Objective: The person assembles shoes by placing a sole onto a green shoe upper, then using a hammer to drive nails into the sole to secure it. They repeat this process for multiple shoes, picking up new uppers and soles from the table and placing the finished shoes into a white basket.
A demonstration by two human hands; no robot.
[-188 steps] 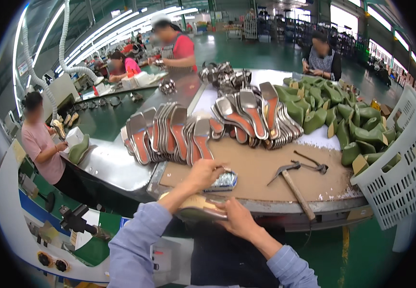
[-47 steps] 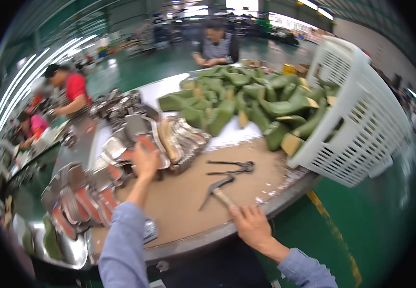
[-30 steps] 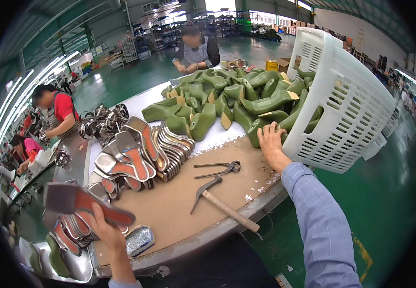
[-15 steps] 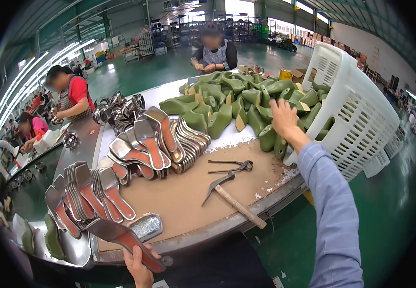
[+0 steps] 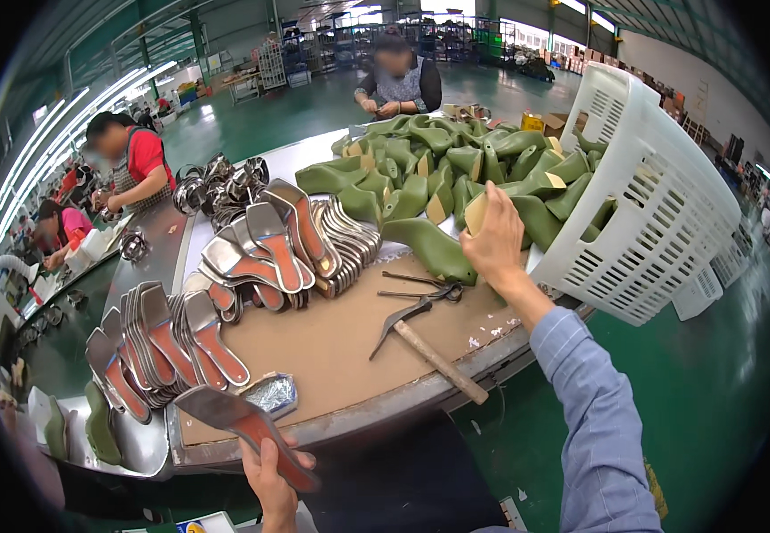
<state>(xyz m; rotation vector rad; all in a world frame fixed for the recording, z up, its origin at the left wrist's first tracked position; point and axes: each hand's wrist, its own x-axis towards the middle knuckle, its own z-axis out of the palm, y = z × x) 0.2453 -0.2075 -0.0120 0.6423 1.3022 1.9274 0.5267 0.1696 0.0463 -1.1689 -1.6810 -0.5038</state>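
My left hand (image 5: 271, 471) holds a flat shoe insole (image 5: 241, 424), grey with a red-brown strip, low at the table's near edge. My right hand (image 5: 494, 242) is stretched out over the table and grips a green shoe last (image 5: 527, 218) at the near edge of a big heap of green lasts (image 5: 442, 164). Another green last (image 5: 429, 250) lies just left of that hand. Rows of similar insoles (image 5: 163, 342) stand on the left part of the brown worktop (image 5: 340, 346).
A hammer (image 5: 425, 342) and pincers (image 5: 420, 289) lie on the worktop. A white plastic basket (image 5: 660, 213) lies tipped on its side at the right. A foil pad (image 5: 271, 393) sits near the front edge. More insoles (image 5: 287, 244) are stacked mid-table. Other people work at the left and the far side.
My left hand has carried the insole from the stacks down to the table's near edge. My right hand reached from the hammer side to the last pile and closed on a green last.
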